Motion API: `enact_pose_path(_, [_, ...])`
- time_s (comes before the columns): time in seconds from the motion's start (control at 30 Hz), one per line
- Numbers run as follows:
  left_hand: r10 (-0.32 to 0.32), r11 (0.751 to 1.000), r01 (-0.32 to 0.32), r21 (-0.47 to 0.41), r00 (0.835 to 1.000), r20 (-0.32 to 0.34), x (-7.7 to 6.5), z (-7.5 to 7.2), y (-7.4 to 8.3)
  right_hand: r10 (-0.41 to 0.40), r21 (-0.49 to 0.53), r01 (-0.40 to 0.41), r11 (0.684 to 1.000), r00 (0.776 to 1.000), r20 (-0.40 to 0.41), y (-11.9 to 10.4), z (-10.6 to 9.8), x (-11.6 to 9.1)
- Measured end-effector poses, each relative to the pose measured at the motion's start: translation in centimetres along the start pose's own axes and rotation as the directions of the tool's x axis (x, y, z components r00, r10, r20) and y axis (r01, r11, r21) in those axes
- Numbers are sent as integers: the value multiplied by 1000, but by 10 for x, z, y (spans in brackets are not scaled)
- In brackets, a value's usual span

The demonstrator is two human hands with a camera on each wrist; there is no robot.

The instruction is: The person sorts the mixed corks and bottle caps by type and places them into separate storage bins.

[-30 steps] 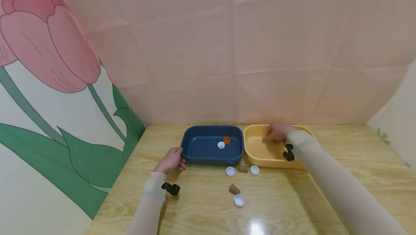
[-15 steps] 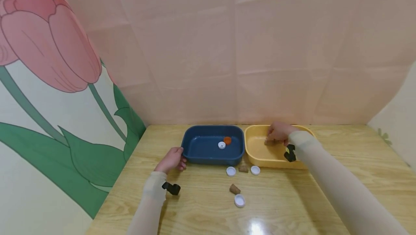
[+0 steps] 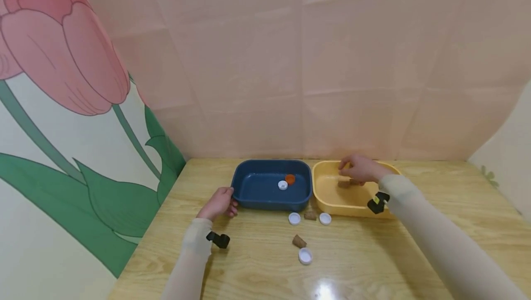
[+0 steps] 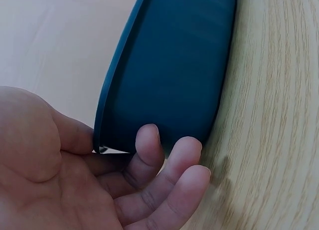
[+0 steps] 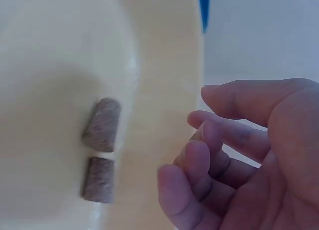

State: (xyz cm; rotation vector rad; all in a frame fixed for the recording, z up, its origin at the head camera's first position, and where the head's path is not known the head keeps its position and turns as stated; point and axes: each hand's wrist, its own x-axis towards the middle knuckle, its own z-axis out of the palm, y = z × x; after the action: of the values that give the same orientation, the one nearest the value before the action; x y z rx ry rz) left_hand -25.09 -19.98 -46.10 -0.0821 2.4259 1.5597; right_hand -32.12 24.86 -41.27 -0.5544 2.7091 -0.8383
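My left hand (image 3: 218, 204) holds the left front corner of the dark blue bin (image 3: 265, 207), its thumb at the rim and other fingers curled by the outer wall, as the left wrist view shows (image 4: 164, 75). Over the yellow bin (image 3: 352, 208) hovers my right hand (image 3: 362, 169), thumb and fingers apart and gripping nothing. Below it two brown corks lie end to end on the yellow bin's floor: a tapered cork (image 5: 103, 125) and a shorter-looking cork (image 5: 98, 180). Inside the blue bin lie a white bottle cap (image 3: 282, 185) and an orange cap (image 3: 290, 179).
On the wooden table (image 3: 257, 263) in front of the bins are a white cap (image 3: 294, 218), a cork (image 3: 309, 215) and another white cap (image 3: 325, 218). Nearer lie a cork (image 3: 299, 241) and a white cap (image 3: 305, 256). A pinkish covered wall (image 3: 298, 83) stands behind.
My right hand has let go of a cork in the yellow bin and risen slightly, drawing back to the right with its fingers spread. The left hand stays at the blue bin.
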Motion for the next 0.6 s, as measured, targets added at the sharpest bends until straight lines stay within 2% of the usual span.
enact_pose_path(0.13, [0, 1000, 0, -19, 1000, 10, 1, -1, 0, -51, -40, 48, 998, 996, -67, -15, -2, -9])
enact_pose_path(0.3, [20, 999, -19, -29, 1000, 14, 3, -2, 0, -105, 34, 110, 993, 986, -127, -36, 2, -24])
enact_pose_path(0.47, [17, 1000, -17, -22, 1000, 1, 1, -3, 1, -183, 26, 193, 981, 961, -207, -54, 20, -39])
enact_pose_path(0.6, [2, 1000, -2, -23, 1000, 8, 0, -2, 0, -232, 11, 241, 971, 947, -221, -65, 39, -51])
